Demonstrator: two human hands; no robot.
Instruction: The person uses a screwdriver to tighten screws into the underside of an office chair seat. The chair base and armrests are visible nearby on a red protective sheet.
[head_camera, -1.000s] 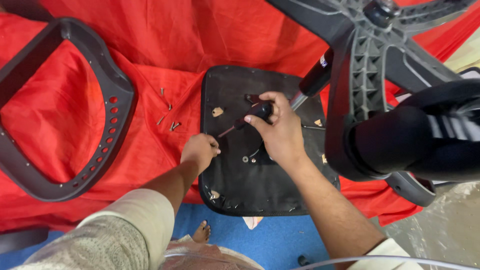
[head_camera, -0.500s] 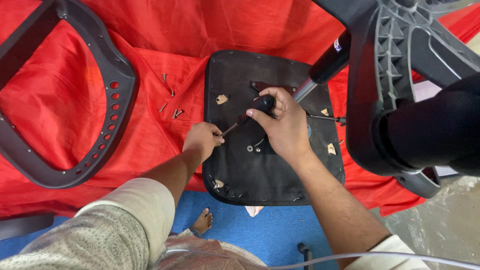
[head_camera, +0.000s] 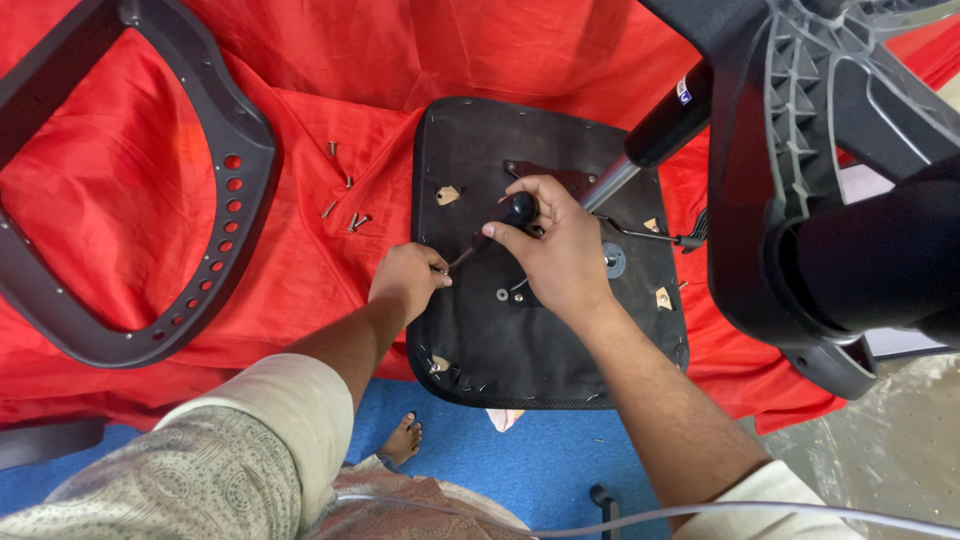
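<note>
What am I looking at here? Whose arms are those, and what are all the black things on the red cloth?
The camera sits on a person's head and looks down, so the arms are their own. The right hand grips a black-handled screwdriver. The left hand steadies its tip at the edge of a black chair seat lying upside down. Everything rests on a red cloth. Loose screws lie beside the seat, and a curved black frame lies on the left. The chair's star-shaped base sticks up at the right.
</note>
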